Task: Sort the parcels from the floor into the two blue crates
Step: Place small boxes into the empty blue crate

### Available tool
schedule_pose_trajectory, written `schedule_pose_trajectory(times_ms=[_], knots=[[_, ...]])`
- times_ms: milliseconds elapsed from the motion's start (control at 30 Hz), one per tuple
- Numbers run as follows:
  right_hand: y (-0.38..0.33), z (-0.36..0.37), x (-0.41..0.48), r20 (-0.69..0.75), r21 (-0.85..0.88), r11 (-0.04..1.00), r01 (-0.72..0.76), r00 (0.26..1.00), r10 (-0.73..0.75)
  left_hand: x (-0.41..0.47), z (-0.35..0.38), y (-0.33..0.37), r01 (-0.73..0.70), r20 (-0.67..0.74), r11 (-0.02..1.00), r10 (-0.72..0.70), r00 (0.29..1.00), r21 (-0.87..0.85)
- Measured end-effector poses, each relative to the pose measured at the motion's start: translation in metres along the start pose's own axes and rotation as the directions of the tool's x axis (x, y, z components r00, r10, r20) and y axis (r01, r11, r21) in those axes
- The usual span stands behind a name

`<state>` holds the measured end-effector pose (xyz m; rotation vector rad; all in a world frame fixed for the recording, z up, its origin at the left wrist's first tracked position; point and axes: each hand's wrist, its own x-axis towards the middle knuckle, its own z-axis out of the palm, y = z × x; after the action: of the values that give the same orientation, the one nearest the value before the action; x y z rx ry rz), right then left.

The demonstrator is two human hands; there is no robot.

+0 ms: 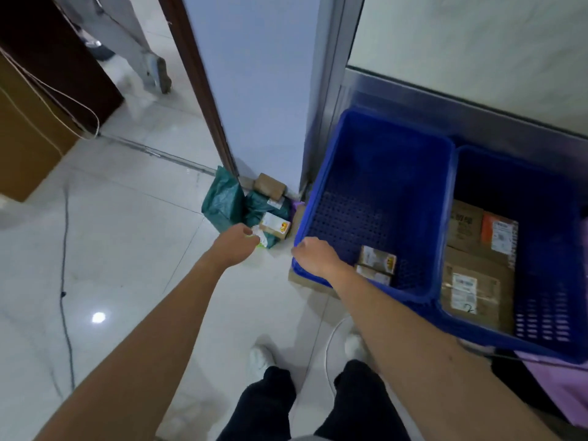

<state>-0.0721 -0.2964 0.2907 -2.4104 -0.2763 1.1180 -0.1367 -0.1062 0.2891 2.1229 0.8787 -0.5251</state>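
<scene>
Reaching to the pile of parcels (254, 208) on the floor (133, 237) at the foot of the door post (203, 100), the left hand (235, 243) pinches a small green bag (265, 239) with a white label between thumb and curled fingers. The pile also holds a tall green bag (222, 202), a brown box (270, 186) and a yellow-labelled box (275, 226).

The right hand (313, 254) hangs knuckles-up over the near left corner of the left crate (321, 192), fingers curled down at the rim; whether they grip it cannot be told. Two small boxes (377, 264) lie against this crate's near edge.

The right crate (556, 218), touching the left one, holds brown cardboard parcels (474, 291) along its left side. A black cable (65, 249) crosses the floor at the left.
</scene>
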Motion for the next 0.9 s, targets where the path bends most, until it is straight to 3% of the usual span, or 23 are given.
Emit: schedule_pose_trajectory(times_ms=[300,533,900], knots=[[-0.029,0.025,0.042,0.030,0.102,0.991,-0.087,0.996,0.084,0.049,-0.024,-0.008,-0.009,0.119,1.000,0.010,0.993,-0.015],[-0.057,0.024,0.115,0.143,0.226,0.959,-0.171,0.980,0.141,0.081,-0.040,0.017,-0.014,0.196,0.986,-0.019,0.980,0.167],[-0.062,0.011,0.179,0.112,0.314,0.916,-0.250,0.968,0.225,0.163,-0.062,0.036,-0.078,0.281,0.921,-0.035,0.959,0.381]])
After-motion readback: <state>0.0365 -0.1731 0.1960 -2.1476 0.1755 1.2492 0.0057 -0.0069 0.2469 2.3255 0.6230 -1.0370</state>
